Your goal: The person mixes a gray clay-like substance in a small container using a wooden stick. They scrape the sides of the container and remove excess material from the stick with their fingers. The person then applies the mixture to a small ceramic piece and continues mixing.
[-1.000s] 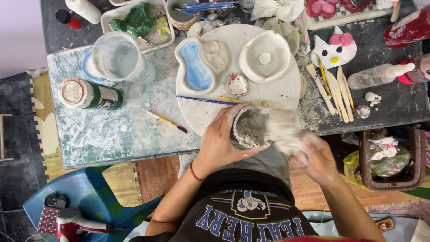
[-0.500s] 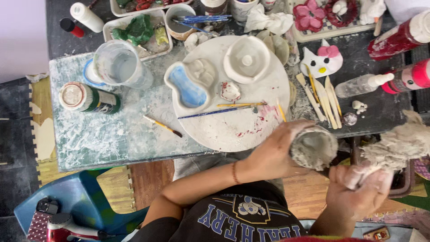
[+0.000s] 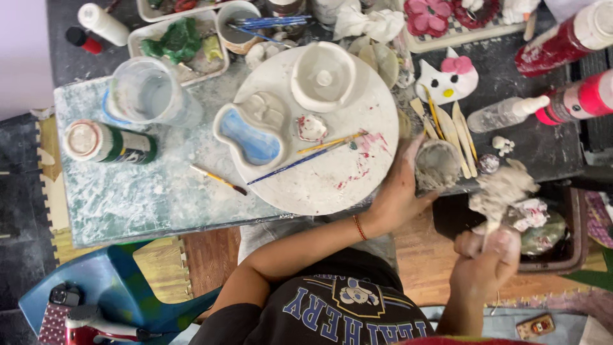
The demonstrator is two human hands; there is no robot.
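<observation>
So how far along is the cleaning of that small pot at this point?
Looks done: the crumpled wipe in the right hand is out of the small pot and looks grey with residue. In hand: the left hand grips the pot at the table edge. Left: its wall looks smeared.

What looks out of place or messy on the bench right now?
Pink paint is smeared on the round white board near two loose brushes. The left hand holds a small grey cup at the table's edge; the right hand holds a crumpled, soiled wipe.
</observation>
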